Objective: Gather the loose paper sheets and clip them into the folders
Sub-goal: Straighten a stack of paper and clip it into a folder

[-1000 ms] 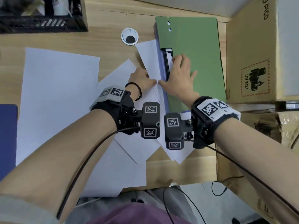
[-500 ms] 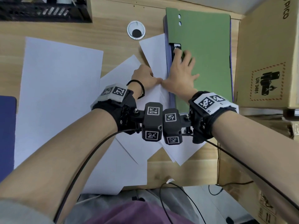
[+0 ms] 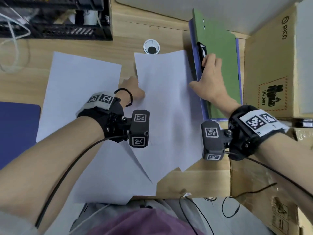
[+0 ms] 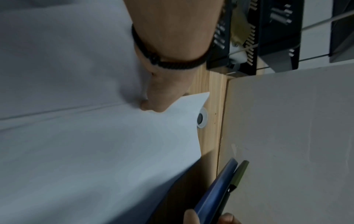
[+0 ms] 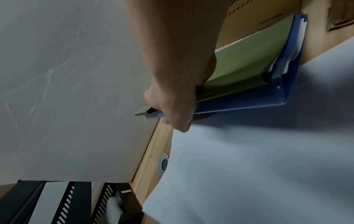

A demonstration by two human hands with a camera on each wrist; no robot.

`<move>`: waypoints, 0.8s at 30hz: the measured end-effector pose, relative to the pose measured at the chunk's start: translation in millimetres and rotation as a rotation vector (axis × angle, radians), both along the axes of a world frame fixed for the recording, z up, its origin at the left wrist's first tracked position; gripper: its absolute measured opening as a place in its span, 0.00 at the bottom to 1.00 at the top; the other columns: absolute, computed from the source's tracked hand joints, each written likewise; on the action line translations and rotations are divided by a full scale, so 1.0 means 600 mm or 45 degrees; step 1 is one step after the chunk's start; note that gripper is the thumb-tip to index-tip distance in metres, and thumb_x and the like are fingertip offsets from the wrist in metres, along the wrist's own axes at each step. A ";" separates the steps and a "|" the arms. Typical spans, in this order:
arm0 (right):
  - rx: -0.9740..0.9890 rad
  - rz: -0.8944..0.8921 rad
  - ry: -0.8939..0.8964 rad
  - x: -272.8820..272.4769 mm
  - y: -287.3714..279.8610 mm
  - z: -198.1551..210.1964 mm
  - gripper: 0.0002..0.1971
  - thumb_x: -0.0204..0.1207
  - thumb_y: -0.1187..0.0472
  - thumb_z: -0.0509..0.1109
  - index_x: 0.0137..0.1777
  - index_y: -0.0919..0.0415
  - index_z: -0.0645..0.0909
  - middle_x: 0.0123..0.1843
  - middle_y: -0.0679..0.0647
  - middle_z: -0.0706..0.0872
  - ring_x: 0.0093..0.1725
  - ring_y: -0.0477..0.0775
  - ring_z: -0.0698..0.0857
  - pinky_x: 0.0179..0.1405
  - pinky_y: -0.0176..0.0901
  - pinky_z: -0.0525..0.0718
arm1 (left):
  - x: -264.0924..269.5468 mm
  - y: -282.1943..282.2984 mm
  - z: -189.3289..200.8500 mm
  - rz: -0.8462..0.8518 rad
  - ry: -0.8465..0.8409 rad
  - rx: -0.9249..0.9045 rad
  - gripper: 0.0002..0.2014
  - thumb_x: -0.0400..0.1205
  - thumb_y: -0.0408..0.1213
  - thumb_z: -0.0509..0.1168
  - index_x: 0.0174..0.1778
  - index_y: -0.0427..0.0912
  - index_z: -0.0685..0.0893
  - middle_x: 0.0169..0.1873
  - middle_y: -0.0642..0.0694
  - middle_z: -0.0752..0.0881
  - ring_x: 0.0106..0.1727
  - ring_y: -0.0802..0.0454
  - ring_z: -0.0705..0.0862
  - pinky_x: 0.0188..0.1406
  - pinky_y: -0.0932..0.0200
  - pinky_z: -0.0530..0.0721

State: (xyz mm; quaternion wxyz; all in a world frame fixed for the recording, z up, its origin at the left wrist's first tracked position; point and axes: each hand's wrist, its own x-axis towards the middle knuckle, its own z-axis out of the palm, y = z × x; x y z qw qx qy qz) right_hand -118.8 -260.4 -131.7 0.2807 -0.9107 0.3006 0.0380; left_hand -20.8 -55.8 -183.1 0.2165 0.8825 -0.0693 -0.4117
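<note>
The paper sheets (image 3: pixel 162 102) lie fanned over the wooden desk (image 3: pixel 135 31), the top one with its right edge up against the spine of the folders at the desk's right side, the rest overlapping beneath it toward my body. My left hand (image 3: pixel 133 89) sits at the left edge of that top sheet; in the left wrist view the thumb tucks under a lifted corner, so it looks like a pinch, though I cannot see the other fingers to be sure. My right hand (image 3: pixel 209 80) is curled round the spine edge of the green folder (image 3: pixel 220 53), thumb on the paper side and fingers over the black clip bar (image 3: pixel 202 51), tilting the cover up off the blue folder (image 5: pixel 249 100) beneath.

I judge the sheets weightless and floppy: they will sag, slide over one another on this smooth desk, and crease if I squeeze hard. I'd square them into one stack first, then take hold along a long edge with thumb under and fingers spread on top. The folder is stiff board, light, and best held at the spine where it is held now. The clip is probably sprung and may snap shut
</note>
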 end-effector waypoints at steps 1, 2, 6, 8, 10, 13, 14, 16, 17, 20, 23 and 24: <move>0.005 -0.007 -0.004 0.000 0.000 0.001 0.23 0.63 0.71 0.69 0.51 0.58 0.59 0.55 0.55 0.63 0.45 0.59 0.66 0.54 0.62 0.80 | 0.005 0.012 0.007 -0.003 -0.036 0.062 0.06 0.75 0.32 0.63 0.41 0.41 0.71 0.38 0.43 0.78 0.40 0.42 0.77 0.35 0.55 0.75; 0.010 -0.011 -0.007 0.000 0.000 0.002 0.23 0.64 0.72 0.69 0.51 0.58 0.59 0.55 0.55 0.63 0.45 0.59 0.66 0.54 0.62 0.79 | 0.011 0.021 0.007 0.014 -0.110 0.134 0.11 0.76 0.33 0.64 0.52 0.40 0.72 0.48 0.40 0.80 0.48 0.39 0.79 0.44 0.52 0.78; 0.003 -0.024 -0.045 -0.007 -0.007 0.012 0.22 0.65 0.73 0.68 0.50 0.59 0.60 0.55 0.55 0.63 0.44 0.58 0.65 0.50 0.55 0.78 | 0.004 0.015 0.014 0.214 -0.707 0.233 0.38 0.68 0.30 0.69 0.75 0.39 0.63 0.68 0.38 0.69 0.66 0.39 0.71 0.59 0.51 0.69; -0.006 -0.026 -0.067 -0.010 -0.011 0.017 0.21 0.65 0.73 0.68 0.50 0.60 0.60 0.55 0.54 0.63 0.45 0.57 0.64 0.48 0.49 0.74 | -0.007 -0.007 0.008 0.136 -0.730 0.072 0.43 0.67 0.29 0.69 0.79 0.45 0.59 0.74 0.39 0.63 0.72 0.39 0.65 0.66 0.50 0.67; -0.013 -0.014 -0.085 -0.013 -0.018 0.023 0.21 0.64 0.73 0.68 0.49 0.60 0.60 0.55 0.55 0.63 0.46 0.56 0.63 0.44 0.42 0.70 | -0.025 -0.041 -0.007 -0.175 -0.572 -0.059 0.42 0.71 0.30 0.68 0.81 0.49 0.58 0.81 0.39 0.54 0.81 0.37 0.54 0.75 0.46 0.60; 0.004 0.023 -0.109 -0.013 -0.028 0.028 0.21 0.64 0.73 0.67 0.46 0.54 0.60 0.54 0.55 0.63 0.46 0.55 0.61 0.38 0.37 0.64 | -0.064 -0.089 -0.033 -0.727 -0.365 -0.122 0.37 0.79 0.34 0.62 0.83 0.52 0.55 0.84 0.42 0.46 0.84 0.39 0.41 0.81 0.44 0.49; 0.012 0.034 -0.116 -0.013 -0.029 0.028 0.22 0.64 0.74 0.67 0.44 0.52 0.59 0.54 0.55 0.63 0.46 0.55 0.61 0.36 0.34 0.65 | -0.077 -0.102 -0.041 -0.866 -0.336 -0.120 0.36 0.80 0.34 0.60 0.83 0.54 0.54 0.85 0.44 0.44 0.84 0.40 0.39 0.82 0.43 0.46; 0.027 0.051 -0.117 -0.011 -0.029 0.025 0.21 0.64 0.74 0.67 0.46 0.55 0.60 0.54 0.55 0.63 0.46 0.54 0.61 0.39 0.25 0.68 | -0.098 -0.117 -0.053 -1.067 -0.322 -0.090 0.35 0.81 0.35 0.58 0.83 0.57 0.52 0.84 0.45 0.40 0.84 0.41 0.35 0.82 0.41 0.42; 0.028 0.054 -0.111 -0.010 -0.027 0.023 0.20 0.64 0.74 0.67 0.47 0.58 0.60 0.54 0.56 0.63 0.45 0.54 0.62 0.39 0.24 0.69 | -0.102 -0.116 -0.055 -1.113 -0.325 -0.073 0.35 0.82 0.36 0.57 0.83 0.59 0.52 0.84 0.46 0.38 0.84 0.42 0.35 0.82 0.41 0.41; 0.023 0.045 -0.068 -0.003 -0.017 0.010 0.20 0.65 0.73 0.67 0.49 0.60 0.60 0.55 0.55 0.63 0.45 0.56 0.64 0.47 0.42 0.74 | -0.093 -0.097 -0.044 -1.099 -0.335 -0.024 0.31 0.82 0.37 0.55 0.81 0.63 0.57 0.85 0.51 0.42 0.85 0.48 0.38 0.82 0.39 0.43; 0.019 0.018 -0.036 0.000 -0.007 0.000 0.20 0.63 0.72 0.67 0.49 0.59 0.61 0.55 0.55 0.63 0.45 0.58 0.67 0.55 0.62 0.79 | -0.076 -0.091 -0.021 -1.092 -0.450 0.092 0.28 0.83 0.39 0.54 0.80 0.59 0.62 0.81 0.45 0.59 0.81 0.45 0.55 0.78 0.42 0.58; 0.012 0.009 -0.031 0.000 -0.007 -0.002 0.20 0.63 0.72 0.67 0.49 0.59 0.61 0.55 0.55 0.63 0.45 0.59 0.67 0.56 0.65 0.79 | -0.071 -0.099 -0.014 -1.127 -0.482 0.163 0.28 0.83 0.39 0.54 0.81 0.57 0.59 0.78 0.42 0.62 0.79 0.43 0.57 0.74 0.43 0.61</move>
